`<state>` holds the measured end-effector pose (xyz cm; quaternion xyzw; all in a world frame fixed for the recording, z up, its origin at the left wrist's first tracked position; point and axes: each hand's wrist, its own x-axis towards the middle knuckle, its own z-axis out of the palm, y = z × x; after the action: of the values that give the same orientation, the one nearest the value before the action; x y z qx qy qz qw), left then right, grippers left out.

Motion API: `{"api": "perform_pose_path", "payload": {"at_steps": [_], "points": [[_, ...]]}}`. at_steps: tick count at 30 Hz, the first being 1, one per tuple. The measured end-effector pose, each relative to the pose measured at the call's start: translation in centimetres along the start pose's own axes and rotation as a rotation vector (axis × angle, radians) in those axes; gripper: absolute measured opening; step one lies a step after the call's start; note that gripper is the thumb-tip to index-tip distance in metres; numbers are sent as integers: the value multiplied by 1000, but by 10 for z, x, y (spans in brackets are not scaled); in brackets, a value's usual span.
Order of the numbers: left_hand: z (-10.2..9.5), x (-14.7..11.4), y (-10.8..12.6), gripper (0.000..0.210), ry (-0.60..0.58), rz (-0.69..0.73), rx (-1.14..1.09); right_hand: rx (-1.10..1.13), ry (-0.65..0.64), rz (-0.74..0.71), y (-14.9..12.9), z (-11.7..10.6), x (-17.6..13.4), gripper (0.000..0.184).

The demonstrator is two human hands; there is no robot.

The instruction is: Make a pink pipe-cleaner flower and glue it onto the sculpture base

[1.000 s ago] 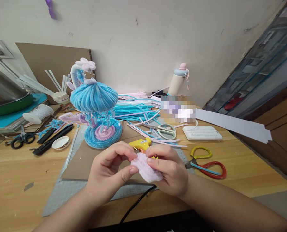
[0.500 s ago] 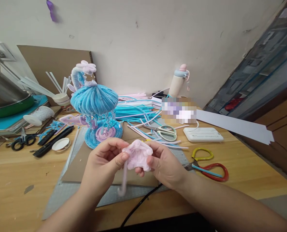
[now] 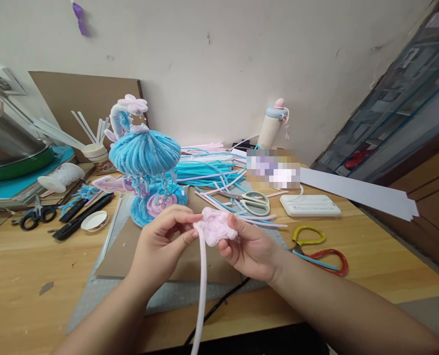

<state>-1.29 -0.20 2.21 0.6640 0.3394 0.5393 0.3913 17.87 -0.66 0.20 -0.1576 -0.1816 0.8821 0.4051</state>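
Between my two hands is a small pale-pink piece shaped from fuzzy pipe cleaner (image 3: 215,227), with a long pink pipe cleaner tail (image 3: 203,276) hanging from its left side past the lower edge of the view. My left hand (image 3: 167,239) pinches the left edge, where the tail starts, between thumb and fingertips. On the other side, my right hand (image 3: 252,246) grips the piece with the thumb on top and the fingers beneath. Behind the hands stands a blue and pink pipe cleaner jellyfish lamp (image 3: 145,152) on a coiled round base (image 3: 140,209).
Blue pipe cleaners (image 3: 204,171) lie in bundles at the back. Pale-handled scissors (image 3: 254,202) and red-and-yellow-handled scissors (image 3: 326,261) rest to the right, near a white power bank (image 3: 310,205). Black scissors (image 3: 38,214), a spool (image 3: 60,177) and a bottle (image 3: 271,128) stand around. Cardboard (image 3: 123,256) lies underneath.
The pink piece has turned over and risen slightly in my hands. Its tail, which was short and curled in view, now hangs long toward me.
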Motion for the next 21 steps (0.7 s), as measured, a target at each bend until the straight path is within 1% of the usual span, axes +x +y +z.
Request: {"api": "perform_pose_path", "payload": {"at_steps": [2, 5, 7, 8, 10, 12, 13, 15, 16, 17, 19, 20, 21], "points": [[-1, 0, 0, 18, -24, 76, 73, 33, 4, 56, 0, -2, 0, 49], [-3, 1, 0, 18, -60, 154, 183, 55, 6, 117, 0, -3, 1, 45], [-4, 2, -1, 14, -88, 165, 225, 23, 20, 120, 0, -2, 2, 41], [-5, 3, -1, 12, -103, 147, 225, -17, 26, 107, 0, -2, 3, 40], [-7, 5, -2, 7, -130, 76, 169, -145, 26, 67, 1, 0, 3, 42], [-8, 6, -2, 6, -149, -24, 40, -297, 54, -29, 2, 1, 3, 47], [-9, 7, -3, 6, -154, -79, -40, -379, 92, -120, 2, 1, 2, 46], [-8, 8, -3, 11, -155, -194, -194, -554, 163, -357, 4, 1, 0, 43], [-8, 8, -3, 14, -149, -250, -249, -644, 167, -456, 4, 1, -1, 44], [-7, 8, -4, 17, -141, -301, -283, -723, 144, -515, 5, 1, -2, 47], [-3, 7, -5, 21, -126, -384, -305, -814, 74, -523, 6, 2, -2, 51], [-2, 7, -6, 22, -118, -414, -306, -826, 66, -497, 7, 2, -2, 46], [0, 6, -7, 24, -109, -437, -312, -818, 84, -461, 7, 2, -1, 39]]}}
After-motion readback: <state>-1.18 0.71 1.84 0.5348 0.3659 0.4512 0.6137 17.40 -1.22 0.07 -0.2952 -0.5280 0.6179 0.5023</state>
